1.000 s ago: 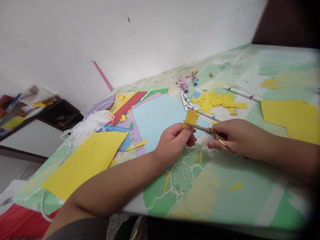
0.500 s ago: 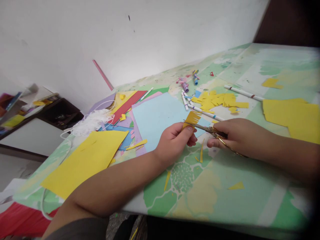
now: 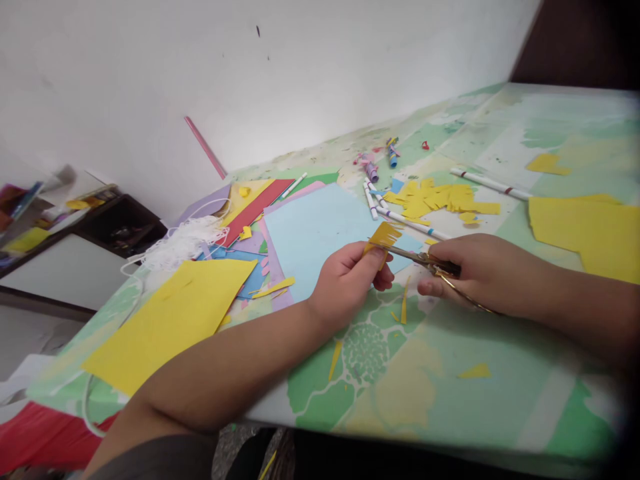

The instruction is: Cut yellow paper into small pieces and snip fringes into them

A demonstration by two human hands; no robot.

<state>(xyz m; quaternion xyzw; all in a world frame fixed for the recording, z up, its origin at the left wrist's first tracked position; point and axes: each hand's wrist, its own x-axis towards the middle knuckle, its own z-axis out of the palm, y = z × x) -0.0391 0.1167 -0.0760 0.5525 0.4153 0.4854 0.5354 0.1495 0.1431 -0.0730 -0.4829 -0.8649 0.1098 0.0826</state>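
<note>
My left hand (image 3: 347, 280) pinches a small yellow paper piece (image 3: 384, 236) cut into a fringe, holding it just above the table. My right hand (image 3: 475, 272) grips gold-handled scissors (image 3: 425, 259), whose blades reach left to the base of the fringed piece. Both hands hover over the light blue sheet (image 3: 315, 230) and the green patterned tablecloth (image 3: 450, 387). Thin yellow slivers (image 3: 403, 308) lie on the cloth below the hands.
A large yellow sheet (image 3: 173, 317) lies at the left, more yellow paper (image 3: 585, 233) at the right. Yellow scraps (image 3: 440, 199), markers (image 3: 410, 225), a red strip (image 3: 253, 212) and white string (image 3: 183, 243) sit behind. A white wall borders the table's far side.
The fringed piece has tilted slightly and the scissors have shifted a little along it. Both hands stay in nearly the same place.
</note>
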